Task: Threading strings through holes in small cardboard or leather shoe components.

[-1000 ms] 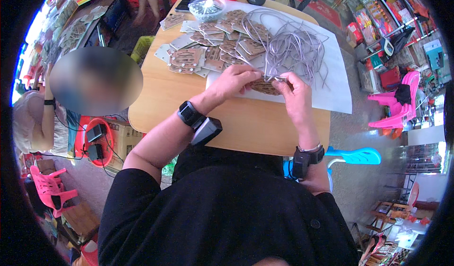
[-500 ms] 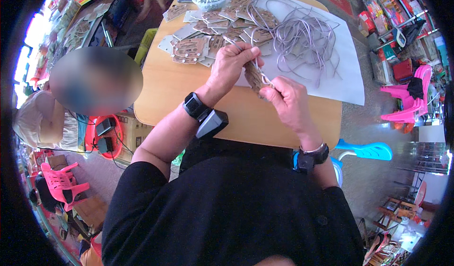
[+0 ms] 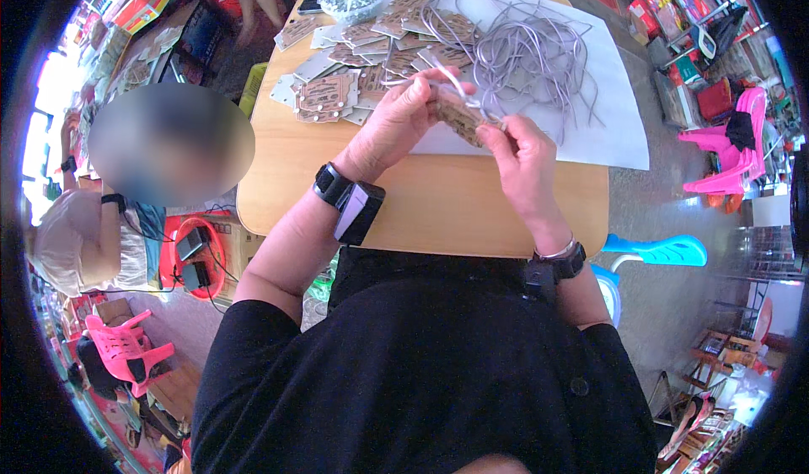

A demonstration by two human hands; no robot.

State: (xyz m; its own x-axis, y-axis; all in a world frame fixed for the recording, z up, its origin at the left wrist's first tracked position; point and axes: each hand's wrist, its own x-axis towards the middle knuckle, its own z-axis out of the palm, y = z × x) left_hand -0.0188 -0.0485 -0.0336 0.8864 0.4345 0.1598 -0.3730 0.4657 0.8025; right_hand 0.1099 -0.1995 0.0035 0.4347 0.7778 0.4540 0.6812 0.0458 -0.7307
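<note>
Over the near part of the table, both hands are closed on a small brown printed board (image 3: 459, 127). My left hand (image 3: 394, 128) grips its left end, and a pale cord (image 3: 453, 80) sticks up beside the fingers. With thumb and fingers pinched, my right hand (image 3: 524, 158) holds the right end, where the cord passes along the edge. How the cord runs through the board is blurred. Left of centre lies a heap of similar brown-and-grey boards (image 3: 329, 95), some with white round studs. A loose tangle of lilac-grey cord (image 3: 535, 61) spreads to the right of the heap.
A white sheet (image 3: 619, 141) covers much of the wooden table (image 3: 291, 166). At the far edge stands a clear bowl (image 3: 350, 4) of small pale pieces, with a phone (image 3: 311, 0) beside it. Another person (image 3: 76, 238) sits at left. Pink chairs (image 3: 736, 141) and a blue plastic piece (image 3: 661, 251) lie around.
My left hand has turned and loosened around the board's end, its thumb now higher. The right hand has shifted slightly right and up. The view has tilted a little.
</note>
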